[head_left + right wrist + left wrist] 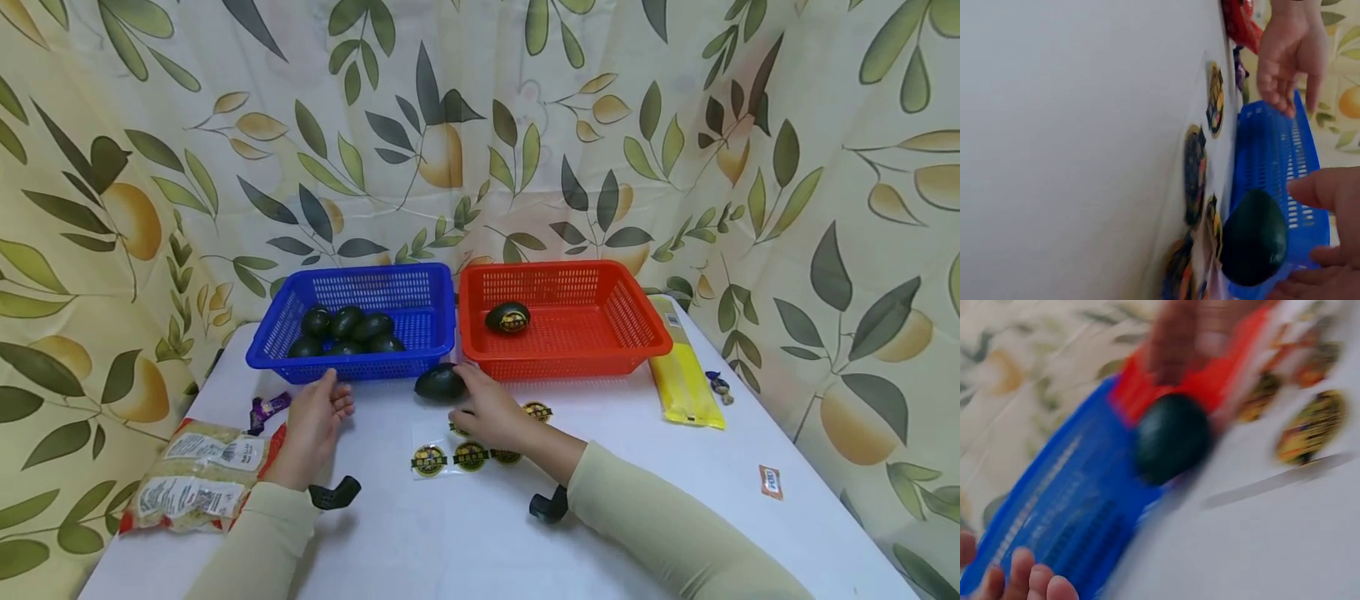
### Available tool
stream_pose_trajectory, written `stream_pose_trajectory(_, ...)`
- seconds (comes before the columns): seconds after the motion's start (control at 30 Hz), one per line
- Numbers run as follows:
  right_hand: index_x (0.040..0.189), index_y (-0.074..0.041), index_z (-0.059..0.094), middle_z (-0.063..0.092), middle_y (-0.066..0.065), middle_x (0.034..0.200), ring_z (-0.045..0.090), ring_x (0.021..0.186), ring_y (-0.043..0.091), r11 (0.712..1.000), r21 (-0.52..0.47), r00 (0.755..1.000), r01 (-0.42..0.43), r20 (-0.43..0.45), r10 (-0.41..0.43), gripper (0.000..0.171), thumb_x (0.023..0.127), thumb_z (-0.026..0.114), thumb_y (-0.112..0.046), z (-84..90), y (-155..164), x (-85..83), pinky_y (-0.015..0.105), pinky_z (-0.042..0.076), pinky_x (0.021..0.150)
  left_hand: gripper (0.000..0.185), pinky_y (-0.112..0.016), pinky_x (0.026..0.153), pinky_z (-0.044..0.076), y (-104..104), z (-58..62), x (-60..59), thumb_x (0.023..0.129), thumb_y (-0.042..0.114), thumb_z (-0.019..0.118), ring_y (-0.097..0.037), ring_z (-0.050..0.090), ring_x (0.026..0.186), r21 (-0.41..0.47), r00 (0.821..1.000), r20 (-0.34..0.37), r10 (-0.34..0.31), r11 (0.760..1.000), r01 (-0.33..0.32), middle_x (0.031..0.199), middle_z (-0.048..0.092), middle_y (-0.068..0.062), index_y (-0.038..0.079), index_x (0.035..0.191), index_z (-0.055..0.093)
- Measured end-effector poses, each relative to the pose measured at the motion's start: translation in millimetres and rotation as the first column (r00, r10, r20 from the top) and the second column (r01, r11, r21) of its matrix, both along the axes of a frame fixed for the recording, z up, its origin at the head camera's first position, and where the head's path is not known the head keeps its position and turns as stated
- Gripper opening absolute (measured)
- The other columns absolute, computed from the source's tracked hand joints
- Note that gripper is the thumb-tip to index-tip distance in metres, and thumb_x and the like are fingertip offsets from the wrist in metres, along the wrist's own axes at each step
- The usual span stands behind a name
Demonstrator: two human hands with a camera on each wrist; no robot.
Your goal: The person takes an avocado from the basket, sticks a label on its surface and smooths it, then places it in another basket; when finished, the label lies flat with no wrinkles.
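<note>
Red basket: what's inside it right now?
The red basket holds one dark avocado with a round gold-and-black sticker on it, lying left of centre. The rest of the mesh floor shows bare. The strip just behind the near wall is hidden.

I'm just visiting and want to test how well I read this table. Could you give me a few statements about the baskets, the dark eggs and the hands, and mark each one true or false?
1. The red basket holds one dark egg with a sticker. True.
2. The blue basket holds nothing. False: several dark eggs lie in it.
3. The right hand is at a dark egg on the table. True.
4. The left hand grips a sticker. False: it is open and holds nothing.
5. The sticker sheet lies inside the red basket. False: it lies on the table.
</note>
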State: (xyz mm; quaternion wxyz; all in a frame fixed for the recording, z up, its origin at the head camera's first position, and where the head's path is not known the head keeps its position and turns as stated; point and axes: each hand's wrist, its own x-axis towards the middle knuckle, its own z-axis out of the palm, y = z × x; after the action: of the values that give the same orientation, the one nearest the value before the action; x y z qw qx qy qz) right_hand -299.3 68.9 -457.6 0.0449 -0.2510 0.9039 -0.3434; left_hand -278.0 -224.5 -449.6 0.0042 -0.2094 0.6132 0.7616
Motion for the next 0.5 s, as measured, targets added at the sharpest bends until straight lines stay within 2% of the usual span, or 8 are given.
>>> stream_pose_trajectory(0.07, 0.15, -0.004, 0.048, 0.054, 0.016, 0.149, 0.055, 0.134, 0.034, 1.0, -0.014, 0.999, -0.003, -0.044, 0.003, 0.059, 0.097, 0.07, -0.019, 0.7, 8, 4.7, 0.05, 0.049, 0.111, 0.034, -0.022, 0.078, 0.057, 20, -6.9, 4.8, 0.111, 0.029, 0.051, -0.013, 0.06, 0.089, -0.164, 0.993, -0.055, -0.106, 0.982, 0.096, 0.099, 0.065, -0.002, 0.001, 0.129, 0.054)
stream_pose_trajectory(0.1, 0.145, -0.004, 0.054, 0.059, 0.016, 0.142, 0.059, 0.127, 0.033, 1.0, -0.016, 0.998, 0.002, -0.058, -0.003, 0.052, 0.098, 0.069, -0.018, 0.6, 12, 6.0, 0.048, 0.052, 0.106, 0.031, -0.023, 0.075, 0.056, 30, -10.0, 7.1, 0.109, 0.025, 0.054, -0.013, 0.06, 0.088, -0.257, 0.983, -0.079, -0.165, 0.956, 0.14, 0.099, 0.067, -0.002, -0.001, 0.127, 0.058)
stream_pose_trajectory(0.17, 0.134, -0.004, 0.064, 0.066, 0.013, 0.124, 0.064, 0.109, 0.029, 1.0, -0.008, 0.997, 0.008, -0.083, -0.008, 0.038, 0.097, 0.069, -0.015, -0.5, 18, 6.8, 0.044, 0.056, 0.094, 0.026, -0.024, 0.075, 0.055, 49, -14.0, 11.8, 0.106, 0.02, 0.06, -0.014, 0.061, 0.088, -0.459, 0.95, -0.108, -0.292, 0.863, 0.213, 0.1, 0.07, -0.003, 0.0, 0.121, 0.066)
stream_pose_trajectory(0.23, 0.123, -0.004, 0.071, 0.068, 0.011, 0.113, 0.065, 0.102, 0.025, 0.999, 0.033, 0.995, 0.018, -0.095, -0.015, 0.029, 0.096, 0.069, -0.014, -2.7, 23, 6.1, 0.041, 0.057, 0.089, 0.02, -0.029, 0.077, 0.055, 66, -15.8, 16.5, 0.103, 0.018, 0.066, -0.016, 0.063, 0.091, -0.633, 0.904, -0.102, -0.416, 0.728, 0.263, 0.101, 0.072, -0.003, 0.003, 0.116, 0.071)
stream_pose_trajectory(0.33, 0.115, -0.005, 0.075, 0.07, 0.01, 0.107, 0.065, 0.095, 0.023, 0.99, 0.138, 0.993, 0.012, -0.115, 0.004, 0.024, 0.094, 0.072, -0.016, -7.5, 27, 4.4, 0.041, 0.057, 0.086, 0.016, -0.04, 0.087, 0.057, 87, -17.6, 22.9, 0.1, 0.017, 0.07, -0.022, 0.066, 0.1, -0.834, 0.824, -0.037, -0.566, 0.472, 0.286, 0.108, 0.074, -0.004, 0.01, 0.113, 0.075)
stream_pose_trajectory(0.4, 0.117, -0.005, 0.075, 0.07, 0.009, 0.108, 0.065, 0.096, 0.023, 0.979, 0.202, 0.993, 0.008, -0.114, 0.015, 0.028, 0.093, 0.073, -0.021, -10.9, 27, 3.4, 0.042, 0.057, 0.088, 0.017, -0.046, 0.093, 0.057, 98, -19.3, 25.7, 0.098, 0.015, 0.071, -0.026, 0.067, 0.106, -0.904, 0.778, 0.02, -0.628, 0.32, 0.282, 0.112, 0.072, -0.006, 0.01, 0.113, 0.076)
stream_pose_trajectory(0.47, 0.115, -0.006, 0.075, 0.07, 0.008, 0.106, 0.065, 0.096, 0.024, 0.971, 0.239, 0.994, 0.0, -0.108, 0.027, 0.03, 0.093, 0.075, -0.026, -13.0, 25, 2.6, 0.043, 0.056, 0.088, 0.019, -0.047, 0.098, 0.055, 107, -22.3, 28.2, 0.097, 0.015, 0.071, -0.027, 0.066, 0.11, -0.936, 0.747, 0.07, -0.662, 0.214, 0.278, 0.115, 0.07, -0.006, 0.01, 0.115, 0.076)
stream_pose_trajectory(0.5, 0.114, -0.006, 0.075, 0.07, 0.007, 0.104, 0.064, 0.095, 0.023, 0.968, 0.25, 0.996, -0.002, -0.089, 0.025, 0.031, 0.092, 0.076, -0.028, -13.9, 24, 2.3, 0.042, 0.055, 0.088, 0.02, -0.048, 0.1, 0.055, 111, -24.1, 29.8, 0.097, 0.015, 0.071, -0.028, 0.065, 0.112, -0.941, 0.736, 0.088, -0.672, 0.186, 0.283, 0.115, 0.069, -0.007, 0.008, 0.116, 0.076)
